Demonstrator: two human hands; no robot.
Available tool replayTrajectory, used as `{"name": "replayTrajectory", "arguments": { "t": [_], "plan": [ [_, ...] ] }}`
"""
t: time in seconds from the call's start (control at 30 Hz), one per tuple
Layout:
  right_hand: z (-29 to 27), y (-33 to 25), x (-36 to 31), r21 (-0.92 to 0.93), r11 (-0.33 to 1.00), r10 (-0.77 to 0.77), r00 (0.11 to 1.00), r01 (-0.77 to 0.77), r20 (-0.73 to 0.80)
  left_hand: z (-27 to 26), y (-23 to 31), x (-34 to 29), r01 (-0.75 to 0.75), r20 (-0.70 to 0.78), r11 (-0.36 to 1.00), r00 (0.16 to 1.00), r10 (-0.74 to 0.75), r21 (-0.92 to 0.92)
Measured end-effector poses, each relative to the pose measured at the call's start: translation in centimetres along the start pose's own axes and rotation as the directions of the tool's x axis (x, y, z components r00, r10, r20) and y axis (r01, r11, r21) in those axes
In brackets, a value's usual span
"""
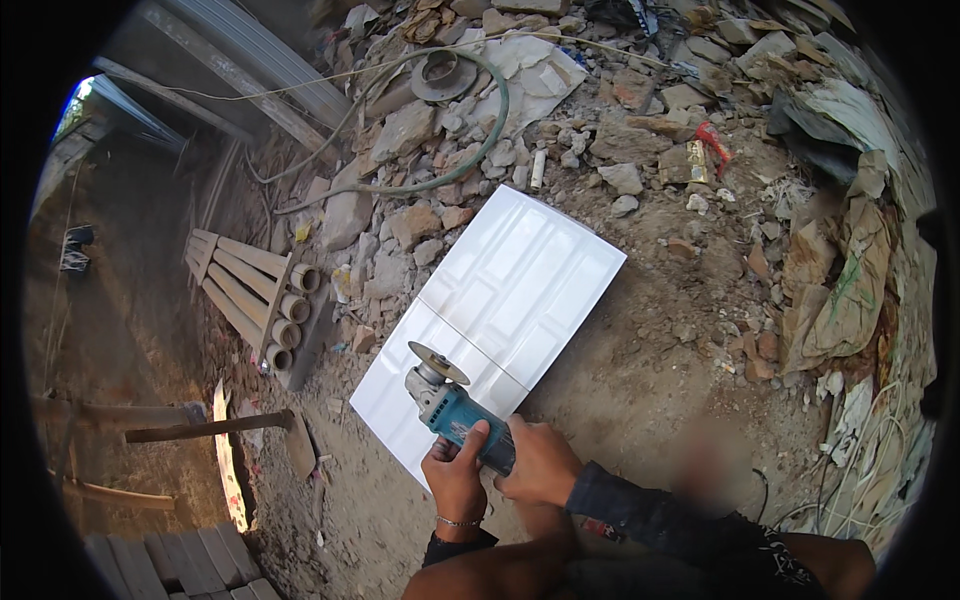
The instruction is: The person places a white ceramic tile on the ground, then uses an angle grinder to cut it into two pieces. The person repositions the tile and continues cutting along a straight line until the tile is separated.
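Note:
A teal angle grinder (452, 415) is held in both my hands above white glossy tiles. My left hand (458, 485) closes around the near left side of its body, thumb on top. My right hand (540, 462) wraps the dark rear end of the body. The cutting disc (438, 362) points away from me, over the nearer tile (395, 395). Whether the disc touches that tile or spins, I cannot tell. Beyond a thin dark line lies the farther tile (530, 270), embossed with a brick pattern like the nearer one.
Broken rubble (410, 225) spreads beyond the tiles, with a green hose (500, 110) looped over it. Several pipes (285, 335) in a frame lie to the left. A long-handled shovel (210, 428) is at lower left, above stacked grey blocks (185, 562). Crumpled sacks (850, 285) lie right.

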State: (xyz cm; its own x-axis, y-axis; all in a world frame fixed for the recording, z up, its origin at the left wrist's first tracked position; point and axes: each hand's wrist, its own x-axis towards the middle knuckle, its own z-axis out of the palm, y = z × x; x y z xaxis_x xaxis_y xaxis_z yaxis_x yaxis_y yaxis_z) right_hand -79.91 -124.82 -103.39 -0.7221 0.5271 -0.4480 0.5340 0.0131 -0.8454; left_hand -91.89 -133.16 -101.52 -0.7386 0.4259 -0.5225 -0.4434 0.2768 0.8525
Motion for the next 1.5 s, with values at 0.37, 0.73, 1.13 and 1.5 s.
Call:
{"name": "replayTrajectory", "arguments": {
  "t": [0.37, 0.73, 1.13, 1.5],
  "plan": [
    [1.5, -1.0, 0.5, -0.056, 0.998, 0.022, 1.0, -0.023, -0.017, -0.7, -0.7, -1.0, -0.145, -0.026, 0.987, 0.989, 0.147, 0.066],
    [1.9, -0.9, 1.0, -0.04, 0.999, 0.021, 1.0, -0.022, -0.019, -1.7, -0.7, 1.3, 0.074, 0.123, 0.997, 0.99, -0.071, -0.016],
    [1.4, 0.4, 2.0, -0.06, 0.995, -0.078, 0.994, 0.074, -0.072, -0.6, -2.2, 1.7, -0.019, 0.202, 0.999, 0.979, 0.008, 0.051],
    [-4.0, 0.7, 4.2, 0.034, 0.995, -0.079, 0.935, 0.097, -0.345, -9.0, -10.2, 1.7, 0.543, 0.041, 0.651, 0.784, -0.62, -0.53]
  ]
}}
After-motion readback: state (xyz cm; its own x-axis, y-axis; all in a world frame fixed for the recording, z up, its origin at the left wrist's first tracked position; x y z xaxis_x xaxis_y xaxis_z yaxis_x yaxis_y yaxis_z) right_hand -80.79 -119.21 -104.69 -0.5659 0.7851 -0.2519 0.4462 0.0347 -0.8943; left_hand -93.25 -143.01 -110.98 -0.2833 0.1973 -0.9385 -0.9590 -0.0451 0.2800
